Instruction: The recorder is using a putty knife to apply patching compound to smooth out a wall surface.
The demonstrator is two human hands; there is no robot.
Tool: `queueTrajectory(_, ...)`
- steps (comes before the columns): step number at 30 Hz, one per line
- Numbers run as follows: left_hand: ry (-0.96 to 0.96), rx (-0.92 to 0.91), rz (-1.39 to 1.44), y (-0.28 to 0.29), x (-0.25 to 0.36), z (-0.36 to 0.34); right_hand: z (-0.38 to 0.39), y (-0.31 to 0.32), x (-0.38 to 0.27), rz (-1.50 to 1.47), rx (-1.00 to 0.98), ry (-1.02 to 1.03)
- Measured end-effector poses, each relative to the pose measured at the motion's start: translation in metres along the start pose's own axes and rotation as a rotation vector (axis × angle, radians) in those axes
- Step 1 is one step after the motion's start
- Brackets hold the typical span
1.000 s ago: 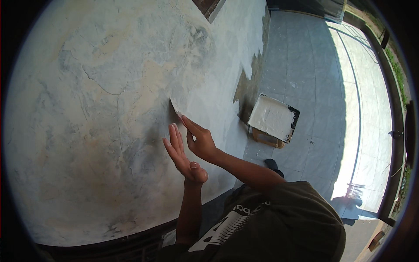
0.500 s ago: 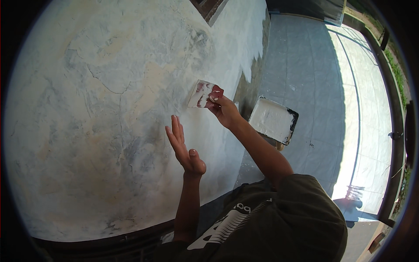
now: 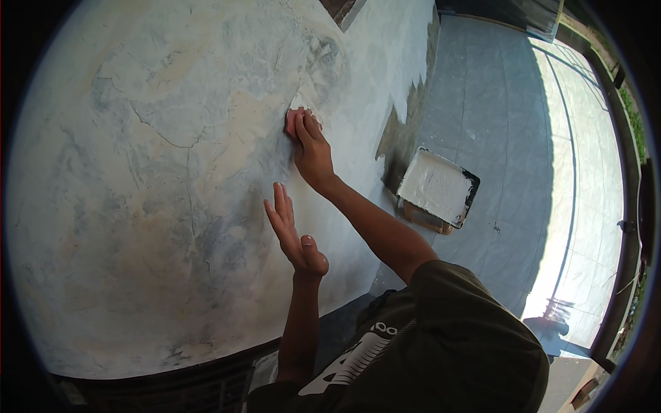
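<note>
Head view shows my right hand (image 3: 314,157) gripping a red scraper (image 3: 293,124), whose blade, marked with white, seems to lie against the patchy wall (image 3: 158,227). My left hand (image 3: 292,237) is open, with fingers stretched, lower down in front of the wall; I cannot tell if it touches. To the right, a tray (image 3: 473,187) of white paste (image 3: 434,180) rests on a small stand (image 3: 427,217) above the tiled floor (image 3: 506,124). For spreading well, I judge that I should hold the blade at a low angle, press evenly, and draw it in one smooth stroke, so that its corners leave no ridges.
</note>
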State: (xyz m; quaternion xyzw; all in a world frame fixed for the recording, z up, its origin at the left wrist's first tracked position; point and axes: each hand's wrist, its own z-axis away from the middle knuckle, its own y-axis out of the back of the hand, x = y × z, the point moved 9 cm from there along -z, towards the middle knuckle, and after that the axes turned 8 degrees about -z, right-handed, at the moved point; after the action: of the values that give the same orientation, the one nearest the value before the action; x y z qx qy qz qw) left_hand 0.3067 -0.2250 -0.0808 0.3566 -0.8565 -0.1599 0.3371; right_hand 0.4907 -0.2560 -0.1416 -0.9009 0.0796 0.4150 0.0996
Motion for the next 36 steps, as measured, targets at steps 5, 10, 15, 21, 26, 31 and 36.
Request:
queueTrajectory(5, 0.025, -0.019, 0.029, -0.005, -0.009, 0.005, 0.089, 0.031, -0.019, -0.259, -0.196, 0.014)
queueTrajectory(10, 0.033, -0.041, 0.043, -0.009, -0.007, 0.008, 0.110, 0.068, 0.053, -0.183, -0.052, -0.475)
queueTrajectory(15, 0.017, -0.022, 0.055, -0.007, -0.005, 0.013, 0.006, 0.044, 0.066, -0.122, 0.134, -0.518)
queueTrajectory(21, -0.054, 0.063, 0.016, 0.013, 0.012, 0.011, 0.038, 0.004, -0.070, -0.092, -0.069, 0.055)
queueTrajectory(26, -0.090, 0.032, 0.038, 0.010, 0.020, 0.002, 0.112, 0.046, -0.034, -0.398, -0.233, -0.361)
queueTrajectory(31, -0.076, 0.046, 0.068, 0.009, 0.018, 0.004, 0.056, 0.090, 0.004, -0.203, 0.057, -0.374)
queueTrajectory(36, -0.069, 0.026, 0.074, 0.006, 0.021, 0.006, -0.006, 0.072, 0.018, -0.189, 0.114, -0.241)
